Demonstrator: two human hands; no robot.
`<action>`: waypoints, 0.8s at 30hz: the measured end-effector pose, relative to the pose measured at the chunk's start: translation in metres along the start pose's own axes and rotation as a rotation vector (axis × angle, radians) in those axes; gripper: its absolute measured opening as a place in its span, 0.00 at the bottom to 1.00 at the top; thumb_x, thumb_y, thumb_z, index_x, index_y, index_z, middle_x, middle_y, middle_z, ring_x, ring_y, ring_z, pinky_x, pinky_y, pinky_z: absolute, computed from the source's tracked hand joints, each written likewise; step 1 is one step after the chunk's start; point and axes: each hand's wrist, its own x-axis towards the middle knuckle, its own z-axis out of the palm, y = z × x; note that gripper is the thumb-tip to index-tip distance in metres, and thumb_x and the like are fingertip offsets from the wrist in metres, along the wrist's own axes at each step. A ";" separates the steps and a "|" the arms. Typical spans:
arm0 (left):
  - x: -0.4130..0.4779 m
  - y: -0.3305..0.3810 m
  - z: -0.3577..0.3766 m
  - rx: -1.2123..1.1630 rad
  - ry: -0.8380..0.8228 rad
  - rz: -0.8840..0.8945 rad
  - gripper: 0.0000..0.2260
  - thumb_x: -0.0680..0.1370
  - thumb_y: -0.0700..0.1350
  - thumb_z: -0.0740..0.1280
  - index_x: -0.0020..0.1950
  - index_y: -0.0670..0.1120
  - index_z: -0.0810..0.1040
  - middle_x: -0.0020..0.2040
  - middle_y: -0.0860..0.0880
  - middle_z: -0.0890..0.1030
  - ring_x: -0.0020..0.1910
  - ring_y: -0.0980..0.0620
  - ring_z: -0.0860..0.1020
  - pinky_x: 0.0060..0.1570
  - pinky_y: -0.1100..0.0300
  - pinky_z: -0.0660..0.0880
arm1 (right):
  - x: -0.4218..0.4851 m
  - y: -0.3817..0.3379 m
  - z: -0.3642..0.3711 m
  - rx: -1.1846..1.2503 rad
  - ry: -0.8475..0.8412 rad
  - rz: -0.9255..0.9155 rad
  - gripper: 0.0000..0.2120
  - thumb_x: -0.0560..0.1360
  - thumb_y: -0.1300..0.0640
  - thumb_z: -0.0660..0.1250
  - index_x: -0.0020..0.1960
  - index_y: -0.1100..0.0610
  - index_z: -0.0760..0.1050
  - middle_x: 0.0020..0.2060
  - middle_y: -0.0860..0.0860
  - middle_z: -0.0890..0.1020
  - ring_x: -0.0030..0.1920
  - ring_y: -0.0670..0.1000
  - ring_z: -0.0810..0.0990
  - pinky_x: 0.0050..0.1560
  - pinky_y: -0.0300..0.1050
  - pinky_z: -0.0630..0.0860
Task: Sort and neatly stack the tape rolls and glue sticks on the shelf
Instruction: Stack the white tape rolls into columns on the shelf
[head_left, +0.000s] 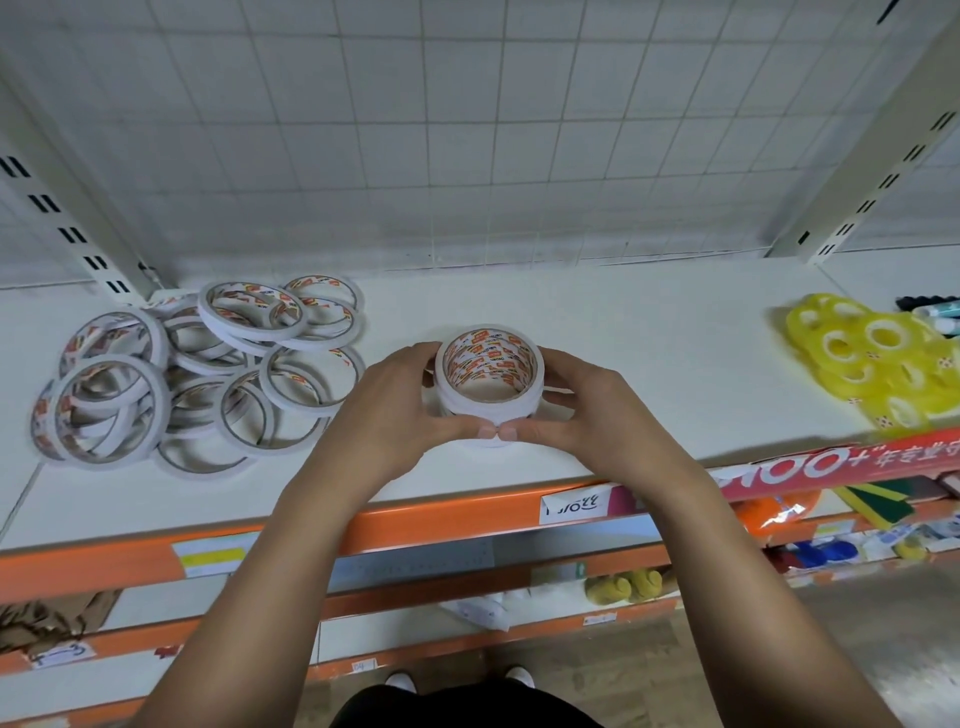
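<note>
Between my fingers (560, 399): short tape stack (488, 384), L hand (384, 410) & R hand (597, 410) curled round it. Left, white rolls (197, 374) heaped loose; right, yellow rolls (883, 364) jumbled. Barely started imo.

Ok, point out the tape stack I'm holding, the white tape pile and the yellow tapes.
tape stack (488, 382), head view, inner core.
white tape pile (249, 334), head view, top roll's edge.
yellow tapes (860, 340), head view, flat face.

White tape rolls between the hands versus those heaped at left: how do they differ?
The held stack sits aligned, roll on roll; the left heap lies scattered, overlapping. Left hand and right hand grip the stack; nothing touches the heap. Both are white rolls with orange-printed cores.
</note>
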 end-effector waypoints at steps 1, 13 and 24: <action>0.000 -0.001 0.001 -0.007 0.011 -0.009 0.32 0.61 0.56 0.81 0.63 0.58 0.75 0.50 0.65 0.75 0.52 0.61 0.74 0.46 0.72 0.68 | 0.000 0.000 0.000 -0.003 0.006 0.002 0.35 0.66 0.48 0.80 0.69 0.45 0.71 0.51 0.28 0.76 0.53 0.27 0.74 0.54 0.21 0.68; -0.002 -0.003 -0.004 -0.111 -0.038 -0.022 0.27 0.62 0.57 0.80 0.57 0.66 0.74 0.47 0.69 0.79 0.49 0.69 0.76 0.45 0.76 0.70 | 0.001 -0.003 -0.002 0.066 -0.001 -0.002 0.36 0.66 0.47 0.79 0.71 0.46 0.70 0.59 0.38 0.80 0.60 0.36 0.77 0.62 0.32 0.71; 0.000 0.002 -0.008 0.245 -0.035 -0.064 0.43 0.62 0.61 0.79 0.71 0.47 0.68 0.66 0.49 0.77 0.62 0.49 0.76 0.56 0.55 0.72 | 0.007 -0.016 -0.009 -0.251 -0.016 -0.001 0.44 0.61 0.42 0.81 0.72 0.50 0.67 0.64 0.45 0.77 0.60 0.45 0.77 0.61 0.44 0.75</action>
